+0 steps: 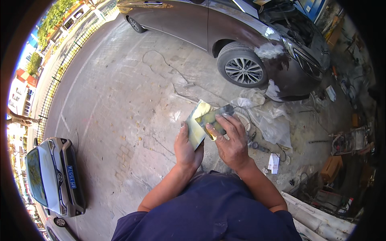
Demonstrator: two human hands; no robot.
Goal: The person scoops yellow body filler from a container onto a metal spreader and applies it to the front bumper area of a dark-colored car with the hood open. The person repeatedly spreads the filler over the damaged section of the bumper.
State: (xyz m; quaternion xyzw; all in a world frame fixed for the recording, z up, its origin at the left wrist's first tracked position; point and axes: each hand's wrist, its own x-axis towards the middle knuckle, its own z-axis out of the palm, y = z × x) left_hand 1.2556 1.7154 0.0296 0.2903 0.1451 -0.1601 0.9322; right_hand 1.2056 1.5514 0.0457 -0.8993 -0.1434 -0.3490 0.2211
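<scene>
My left hand point(185, 150) grips a flat, pale green putty board point(194, 133) from beneath, thumb along its edge. Light yellow putty point(204, 107) lies at the board's far end. In my right hand point(233, 142) is a dark, flat putty spreader point(211, 116) smeared with yellow, its near edge over the board. Fingers of that hand lie spread across the spreader's face, and its fingertips are dusty white. Beyond both hands stands a brown car point(185, 20) with whitish filler patches point(268, 50) around its front corner.
Crumpled plastic sheeting point(273, 120) lies by the front wheel point(243, 69). A hose and a power tool point(259, 147) rest on the ground to my right, near a white paper packet point(274, 163). Cables cross the paving ahead. Boxes and clutter line the right side; a silver car point(54, 176) is parked left.
</scene>
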